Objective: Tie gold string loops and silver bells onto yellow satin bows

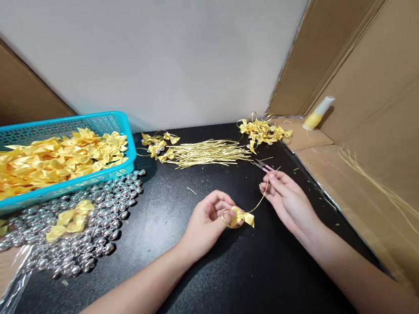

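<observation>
My left hand [215,217] pinches a yellow ribbon bow [244,217] low over the black table. A gold cord [260,202] is looped at the bow and runs right to my right hand [285,196]. Its thumb and fingertips close on the cord's far end. Just beyond those fingers lie small scissors [263,165] with pinkish handles, partly covered by the hand. Whether the right fingers also touch the scissors, I cannot tell. Straight ahead, a bundle of cut gold cords [209,153] lies flat on the table.
A turquoise basket [129,136] of yellow bows stands at the left. Before it spread many silver bells [99,226] with loose bows [74,218] on top. Finished-looking bow pieces [262,131] are heaped at the back right. A yellow-white tube [318,113] stands by the cardboard wall [387,79].
</observation>
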### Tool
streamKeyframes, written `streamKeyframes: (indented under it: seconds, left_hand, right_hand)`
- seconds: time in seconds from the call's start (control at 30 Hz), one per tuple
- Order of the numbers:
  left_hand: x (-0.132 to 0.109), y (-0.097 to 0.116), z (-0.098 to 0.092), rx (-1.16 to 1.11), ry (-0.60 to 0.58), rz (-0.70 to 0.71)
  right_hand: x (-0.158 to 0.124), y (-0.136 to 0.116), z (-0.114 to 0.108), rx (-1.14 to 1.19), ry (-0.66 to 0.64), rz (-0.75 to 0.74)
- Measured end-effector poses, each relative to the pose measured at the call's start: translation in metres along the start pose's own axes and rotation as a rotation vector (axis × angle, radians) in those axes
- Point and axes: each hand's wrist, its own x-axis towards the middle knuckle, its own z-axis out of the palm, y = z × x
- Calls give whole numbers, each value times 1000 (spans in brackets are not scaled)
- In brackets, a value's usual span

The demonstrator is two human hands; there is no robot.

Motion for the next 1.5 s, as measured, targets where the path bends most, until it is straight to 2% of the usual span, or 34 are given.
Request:
streamKeyframes:
  seconds: [0.43, 0.6, 0.93, 1.33, 1.5]
  left_hand:
    - [0, 1, 5, -19, 56, -65]
    - [0, 0, 3, -12, 36, -49]
    - [-1, 2, 6, -23, -19, -38]
    - [-1, -1, 3, -1, -66, 11]
    - [0, 2, 4, 1, -19, 17]
  right_hand:
    - [-5, 0, 3, -26, -44, 15]
    - [-3, -4, 1, -7, -93, 44]
    - [5, -12, -5, 95, -64, 47]
    - [6, -13, -6, 88, -59, -45]
    - [-4, -17, -1, 124, -170, 9]
